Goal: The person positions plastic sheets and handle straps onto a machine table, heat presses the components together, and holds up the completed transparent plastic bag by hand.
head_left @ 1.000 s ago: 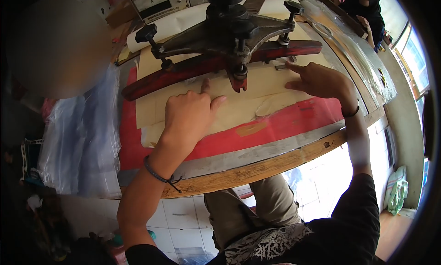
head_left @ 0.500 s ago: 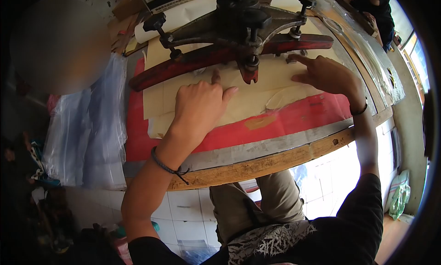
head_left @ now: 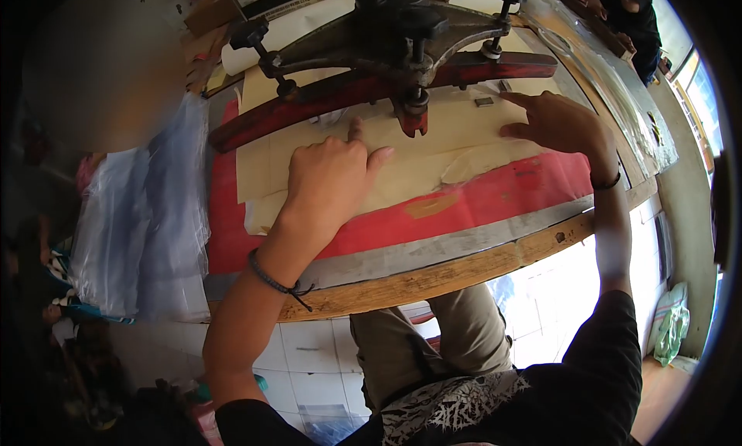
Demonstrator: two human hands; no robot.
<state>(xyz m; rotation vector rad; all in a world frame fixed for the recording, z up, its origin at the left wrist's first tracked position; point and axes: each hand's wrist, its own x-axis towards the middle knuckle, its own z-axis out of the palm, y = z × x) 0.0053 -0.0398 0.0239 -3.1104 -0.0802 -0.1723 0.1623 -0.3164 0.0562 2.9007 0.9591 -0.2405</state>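
Observation:
My left hand (head_left: 328, 174) lies on the tan sheet (head_left: 417, 156), its index finger stretched forward, the thumb out to the side and the other fingers curled. Close to that fingertip is a crumpled piece of clear plastic (head_left: 331, 118), partly hidden. On the right, my right hand (head_left: 558, 123) has its index finger and thumb apart, with nothing held between them. A small dark block (head_left: 484, 102) rests on the sheet just left of its index fingertip. Beyond both hands, a red curved bar (head_left: 325, 94) hangs from a dark metal frame with black knobs (head_left: 410, 28).
Red material (head_left: 464, 202) lies beneath the tan sheet, along a wood-edged table (head_left: 433, 270). Clear plastic sheets (head_left: 143, 229) drape at the left. More plastic (head_left: 618, 98) lies at the right edge. Another person (head_left: 630, 21) is at the upper right.
My right index finger has shifted off the small dark block to its right, so the block now shows. My left hand stays in nearly the same place on the sheet. The view has shifted slightly.

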